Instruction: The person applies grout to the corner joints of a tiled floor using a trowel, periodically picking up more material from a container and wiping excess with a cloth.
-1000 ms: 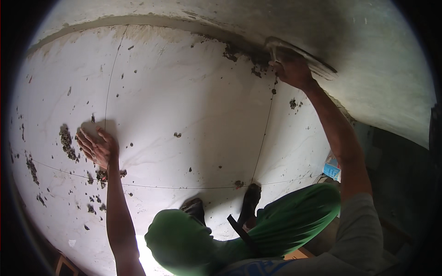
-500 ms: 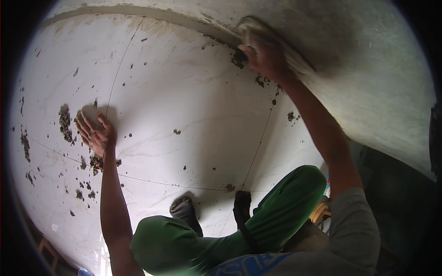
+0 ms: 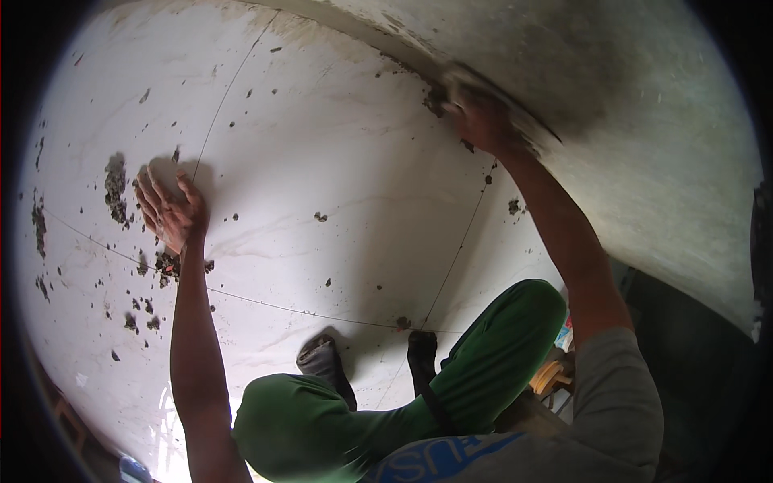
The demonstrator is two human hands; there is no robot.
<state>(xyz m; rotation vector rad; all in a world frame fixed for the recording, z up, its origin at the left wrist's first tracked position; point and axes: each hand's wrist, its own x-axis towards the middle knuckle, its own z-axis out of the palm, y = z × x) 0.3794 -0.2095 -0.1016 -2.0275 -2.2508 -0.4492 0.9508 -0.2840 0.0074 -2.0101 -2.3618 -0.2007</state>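
Note:
My left hand (image 3: 171, 205) lies open on the white marbled tile floor (image 3: 346, 201), fingers spread, among dark clumps of mortar (image 3: 115, 185). At the upper right, my right hand (image 3: 483, 121) is closed on a blurred plastering trowel (image 3: 527, 121), held against the grey plastered wall (image 3: 644, 153) just above its junction with the tiles. Crumbs of mortar (image 3: 435, 101) lie along that junction beside the trowel, which partly hides it. The trowel's handle is mostly covered by my hand.
My bent legs (image 3: 506, 338) in green trousers and two dark-shod feet (image 3: 324, 362) rest low in view. Behind my right arm are a yellow item (image 3: 547, 377) and part of a coloured object. A wooden frame (image 3: 71, 419) and a blue item (image 3: 134, 469) sit at the lower left edge.
From a second ago the trowel and my right hand moved left along the wall, then slightly back down and right. My left hand stays spread on the floor; the view has shifted.

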